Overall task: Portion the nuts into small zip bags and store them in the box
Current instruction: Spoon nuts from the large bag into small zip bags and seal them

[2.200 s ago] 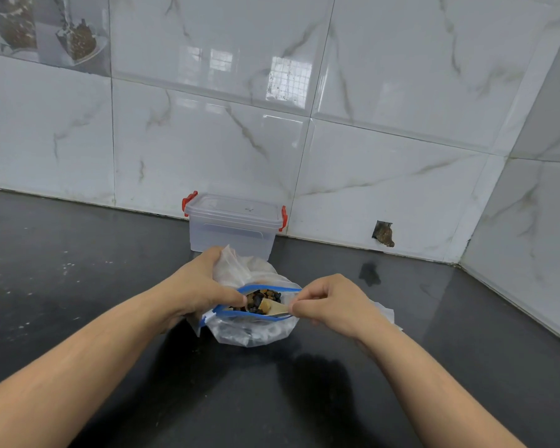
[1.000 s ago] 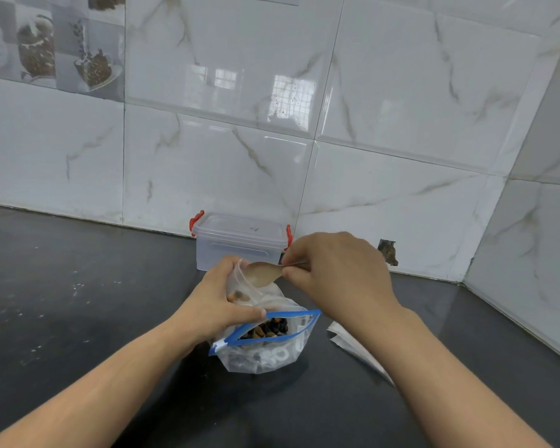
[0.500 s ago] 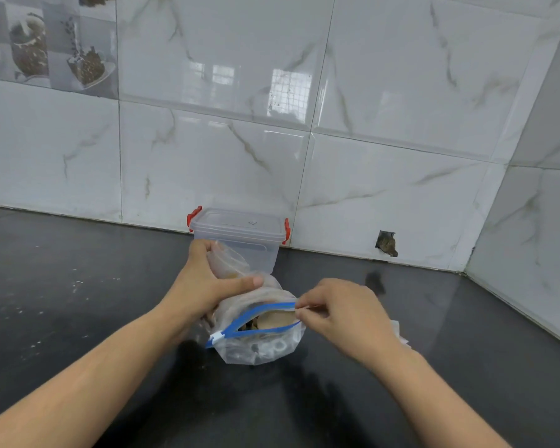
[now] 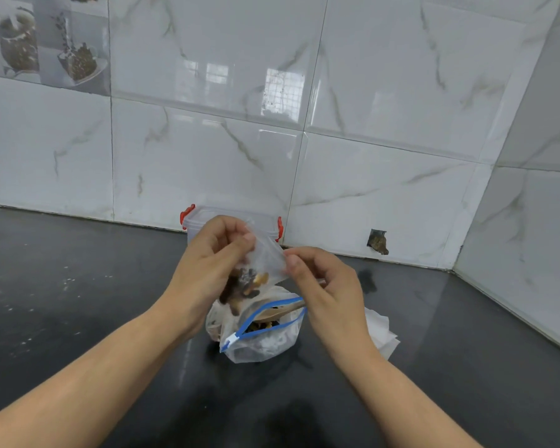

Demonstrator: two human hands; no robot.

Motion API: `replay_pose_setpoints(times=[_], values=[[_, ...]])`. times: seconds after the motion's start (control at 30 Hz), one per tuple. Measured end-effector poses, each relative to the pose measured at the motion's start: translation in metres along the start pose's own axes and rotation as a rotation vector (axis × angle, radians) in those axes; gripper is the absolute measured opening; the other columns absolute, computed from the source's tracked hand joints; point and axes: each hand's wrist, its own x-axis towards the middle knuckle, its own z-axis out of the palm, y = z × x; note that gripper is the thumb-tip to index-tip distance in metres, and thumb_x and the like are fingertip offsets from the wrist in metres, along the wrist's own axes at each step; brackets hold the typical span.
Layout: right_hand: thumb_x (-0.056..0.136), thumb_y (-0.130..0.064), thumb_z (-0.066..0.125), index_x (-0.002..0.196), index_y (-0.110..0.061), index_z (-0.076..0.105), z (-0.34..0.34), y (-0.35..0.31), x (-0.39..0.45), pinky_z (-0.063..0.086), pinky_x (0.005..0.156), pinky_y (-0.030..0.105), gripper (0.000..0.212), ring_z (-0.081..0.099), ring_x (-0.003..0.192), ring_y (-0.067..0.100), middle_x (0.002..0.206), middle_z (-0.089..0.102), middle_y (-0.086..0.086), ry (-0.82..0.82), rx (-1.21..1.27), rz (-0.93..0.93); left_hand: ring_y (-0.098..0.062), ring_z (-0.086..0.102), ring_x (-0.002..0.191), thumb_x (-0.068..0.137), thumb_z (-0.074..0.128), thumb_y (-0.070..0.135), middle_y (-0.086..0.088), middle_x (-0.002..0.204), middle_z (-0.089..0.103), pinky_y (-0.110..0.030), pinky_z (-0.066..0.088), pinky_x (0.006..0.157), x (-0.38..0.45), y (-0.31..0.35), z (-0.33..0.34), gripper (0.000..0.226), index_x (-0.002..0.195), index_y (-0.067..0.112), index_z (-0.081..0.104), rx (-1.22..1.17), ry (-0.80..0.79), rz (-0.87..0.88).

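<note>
A small clear zip bag (image 4: 265, 261) with dark and tan nuts in its lower part is held up above the counter. My left hand (image 4: 207, 263) pinches its upper left edge; my right hand (image 4: 324, 279) pinches its right edge. Below them stands the large clear bag (image 4: 265, 341) with a blue zip rim, open, holding nuts. A wooden spoon (image 4: 274, 313) rests in its mouth. The clear plastic box (image 4: 194, 223) with red clips and a shut lid stands behind my hands against the wall, mostly hidden.
Several empty small bags (image 4: 380, 331) lie flat on the black counter (image 4: 78, 302) to the right of the large bag. White marble-look tiles rise behind, and the side wall (image 4: 530, 221) closes the corner on the right.
My right hand left the spoon in the large bag and rose to the small bag. My left hand lifted the small bag higher, in front of the box.
</note>
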Motion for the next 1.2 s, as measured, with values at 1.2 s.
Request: replay_pose_setpoints(times=[1.2], values=[[0.063, -0.033, 0.078, 0.081, -0.026, 0.074, -0.022, 0.000, 0.012, 0.053, 0.086, 0.029, 0.020, 0.067, 0.092, 0.007, 0.089, 0.074, -0.009, -0.104, 0.081, 0.159, -0.008, 0.064, 0.066, 0.085, 0.064, 0.009, -0.003, 0.073, 0.070, -0.014, 0.048, 0.056, -0.016, -0.014, 0.014, 0.008, 0.080, 0.014, 0.068, 0.130, -0.095, 0.047]])
